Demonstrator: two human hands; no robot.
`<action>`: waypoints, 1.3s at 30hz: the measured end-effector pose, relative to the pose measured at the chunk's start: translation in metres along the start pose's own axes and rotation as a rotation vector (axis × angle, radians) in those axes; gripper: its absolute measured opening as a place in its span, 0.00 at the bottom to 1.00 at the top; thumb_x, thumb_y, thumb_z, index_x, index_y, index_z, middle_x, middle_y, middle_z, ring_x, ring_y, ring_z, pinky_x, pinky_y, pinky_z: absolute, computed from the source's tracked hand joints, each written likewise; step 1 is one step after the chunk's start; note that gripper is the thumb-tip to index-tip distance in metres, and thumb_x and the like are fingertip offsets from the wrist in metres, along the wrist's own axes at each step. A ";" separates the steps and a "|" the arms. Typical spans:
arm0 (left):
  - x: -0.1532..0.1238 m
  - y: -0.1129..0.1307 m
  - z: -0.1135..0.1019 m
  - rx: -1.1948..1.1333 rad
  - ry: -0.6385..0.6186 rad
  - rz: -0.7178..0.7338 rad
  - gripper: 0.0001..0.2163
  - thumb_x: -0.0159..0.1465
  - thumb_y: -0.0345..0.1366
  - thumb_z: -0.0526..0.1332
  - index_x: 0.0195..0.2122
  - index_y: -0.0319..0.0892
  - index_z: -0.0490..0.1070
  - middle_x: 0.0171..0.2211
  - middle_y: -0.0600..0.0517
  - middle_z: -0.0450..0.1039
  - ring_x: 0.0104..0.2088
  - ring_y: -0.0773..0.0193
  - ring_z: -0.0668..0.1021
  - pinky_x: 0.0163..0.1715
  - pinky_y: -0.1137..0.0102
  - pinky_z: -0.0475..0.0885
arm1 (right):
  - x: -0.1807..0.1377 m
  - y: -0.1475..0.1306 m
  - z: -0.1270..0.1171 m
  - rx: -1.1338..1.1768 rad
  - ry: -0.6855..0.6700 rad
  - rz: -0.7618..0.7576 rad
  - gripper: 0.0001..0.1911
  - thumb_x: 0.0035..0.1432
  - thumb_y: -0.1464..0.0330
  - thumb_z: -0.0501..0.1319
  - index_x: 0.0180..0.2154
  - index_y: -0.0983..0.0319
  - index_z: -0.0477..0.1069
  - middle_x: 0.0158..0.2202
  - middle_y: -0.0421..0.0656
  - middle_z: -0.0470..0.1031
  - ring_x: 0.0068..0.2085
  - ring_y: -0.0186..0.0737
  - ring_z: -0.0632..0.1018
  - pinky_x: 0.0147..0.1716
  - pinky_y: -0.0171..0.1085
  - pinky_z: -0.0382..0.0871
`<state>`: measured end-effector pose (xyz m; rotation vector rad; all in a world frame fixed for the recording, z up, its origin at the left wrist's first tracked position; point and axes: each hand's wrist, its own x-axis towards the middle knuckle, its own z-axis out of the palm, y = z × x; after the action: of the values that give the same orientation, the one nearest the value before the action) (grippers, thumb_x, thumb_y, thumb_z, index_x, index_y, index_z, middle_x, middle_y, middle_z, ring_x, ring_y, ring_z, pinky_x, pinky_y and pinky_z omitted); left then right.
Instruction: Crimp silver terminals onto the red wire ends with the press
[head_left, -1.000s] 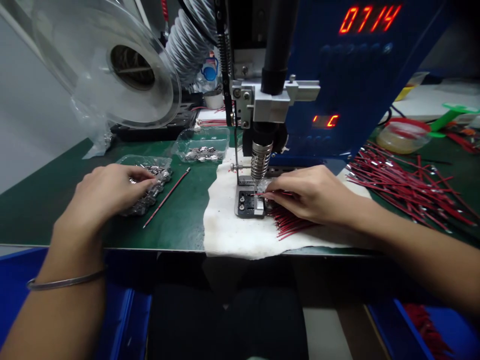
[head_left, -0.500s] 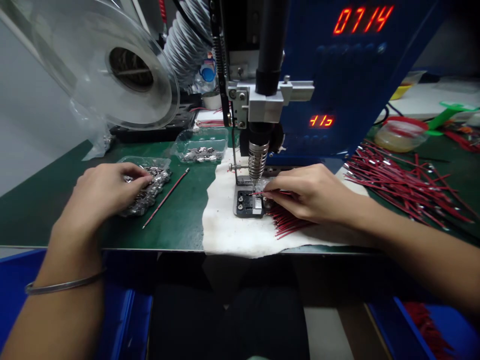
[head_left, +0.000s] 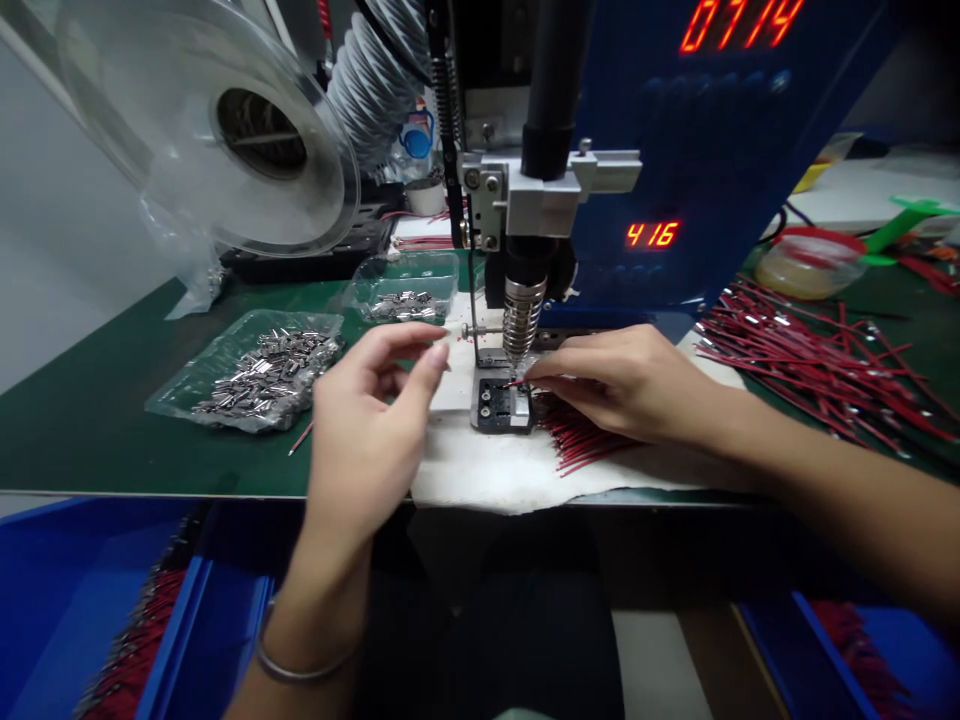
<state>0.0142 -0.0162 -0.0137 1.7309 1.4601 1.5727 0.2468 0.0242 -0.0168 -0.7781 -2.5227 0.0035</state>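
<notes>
Right hand [head_left: 630, 385]: pinched red wire [head_left: 514, 383], end at black fixture [head_left: 495, 410] | Left hand [head_left: 379, 400]: half curled, contents could not be told | Done, seemingly: silver-ended wire heap [head_left: 810, 370] | Pending, seemingly: wire bundle [head_left: 574, 440]; metal sleeves [head_left: 270, 370] lay loose in tray [head_left: 180, 393]

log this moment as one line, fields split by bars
left hand: half curled, contents unclear | right hand: pinching thin red wire at black rectangular fixture | nearby: shallow clear plastic tray holding small silver metal tubes
</notes>
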 end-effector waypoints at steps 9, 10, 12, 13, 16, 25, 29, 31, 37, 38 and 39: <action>-0.019 -0.008 0.038 -0.339 -0.029 -0.280 0.09 0.57 0.41 0.69 0.34 0.42 0.78 0.30 0.52 0.77 0.27 0.71 0.73 0.25 0.78 0.66 | 0.000 -0.001 0.000 0.028 -0.004 0.003 0.11 0.64 0.73 0.56 0.45 0.64 0.75 0.36 0.44 0.77 0.33 0.33 0.75 0.31 0.31 0.64; -0.020 -0.009 0.039 -0.327 -0.022 -0.286 0.08 0.57 0.41 0.69 0.34 0.42 0.79 0.30 0.52 0.77 0.27 0.71 0.73 0.25 0.78 0.66 | 0.000 -0.001 0.000 0.025 -0.007 0.010 0.11 0.64 0.73 0.56 0.44 0.64 0.74 0.36 0.44 0.76 0.33 0.33 0.75 0.31 0.31 0.64; -0.023 -0.011 0.041 -0.293 -0.004 -0.297 0.08 0.57 0.41 0.69 0.34 0.43 0.80 0.30 0.52 0.77 0.28 0.70 0.74 0.26 0.77 0.67 | 0.000 -0.002 0.000 0.028 -0.016 0.025 0.11 0.64 0.73 0.56 0.45 0.63 0.74 0.37 0.44 0.76 0.33 0.33 0.75 0.32 0.32 0.64; -0.023 -0.011 0.041 -0.280 0.003 -0.301 0.08 0.57 0.42 0.69 0.34 0.44 0.81 0.30 0.51 0.77 0.28 0.69 0.74 0.27 0.77 0.67 | 0.000 -0.002 0.000 0.032 -0.019 0.032 0.11 0.64 0.73 0.55 0.45 0.63 0.74 0.37 0.44 0.77 0.34 0.34 0.75 0.32 0.32 0.64; -0.024 -0.009 0.042 -0.266 0.003 -0.300 0.08 0.58 0.42 0.68 0.36 0.45 0.82 0.30 0.51 0.78 0.30 0.67 0.75 0.28 0.76 0.68 | 0.000 -0.003 -0.001 0.044 -0.022 0.052 0.11 0.64 0.73 0.55 0.45 0.64 0.74 0.38 0.44 0.77 0.35 0.34 0.76 0.34 0.33 0.65; -0.022 -0.002 0.041 -0.240 -0.012 -0.289 0.07 0.59 0.40 0.67 0.36 0.44 0.80 0.24 0.54 0.73 0.19 0.73 0.66 0.18 0.77 0.60 | 0.002 -0.007 -0.003 0.075 -0.040 0.084 0.11 0.63 0.73 0.56 0.45 0.65 0.74 0.38 0.45 0.76 0.36 0.35 0.76 0.34 0.33 0.66; -0.023 -0.006 0.046 -0.301 -0.026 -0.288 0.08 0.59 0.38 0.68 0.38 0.42 0.78 0.31 0.51 0.77 0.24 0.70 0.72 0.21 0.77 0.64 | 0.003 -0.008 -0.001 0.062 -0.031 0.103 0.11 0.65 0.70 0.55 0.45 0.64 0.75 0.39 0.46 0.77 0.37 0.37 0.77 0.35 0.34 0.66; -0.024 -0.007 0.047 -0.306 -0.015 -0.272 0.08 0.59 0.38 0.68 0.37 0.41 0.78 0.35 0.49 0.78 0.31 0.66 0.77 0.26 0.76 0.68 | 0.003 -0.009 -0.001 0.053 -0.025 0.118 0.11 0.65 0.70 0.55 0.43 0.64 0.75 0.39 0.46 0.77 0.36 0.37 0.77 0.34 0.34 0.66; -0.024 -0.006 0.047 -0.287 -0.001 -0.282 0.07 0.58 0.38 0.68 0.34 0.40 0.78 0.33 0.49 0.78 0.33 0.64 0.78 0.28 0.75 0.70 | 0.003 -0.011 0.000 0.035 -0.008 0.125 0.11 0.65 0.69 0.55 0.42 0.64 0.75 0.35 0.45 0.76 0.32 0.35 0.75 0.31 0.33 0.64; -0.024 -0.006 0.047 -0.286 0.003 -0.281 0.07 0.58 0.38 0.68 0.34 0.40 0.78 0.33 0.49 0.78 0.32 0.64 0.78 0.28 0.75 0.70 | 0.003 -0.011 0.000 0.038 -0.004 0.125 0.10 0.65 0.69 0.55 0.41 0.64 0.75 0.35 0.45 0.76 0.32 0.35 0.74 0.31 0.33 0.64; -0.023 -0.006 0.047 -0.287 0.006 -0.279 0.07 0.58 0.38 0.68 0.33 0.40 0.78 0.33 0.49 0.78 0.32 0.65 0.77 0.27 0.75 0.70 | 0.003 -0.010 0.001 0.043 -0.001 0.124 0.10 0.65 0.68 0.55 0.41 0.64 0.75 0.35 0.45 0.76 0.32 0.35 0.75 0.32 0.33 0.64</action>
<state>0.0573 -0.0176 -0.0443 1.3019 1.3348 1.5482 0.2387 0.0172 -0.0143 -0.9155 -2.4633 0.0991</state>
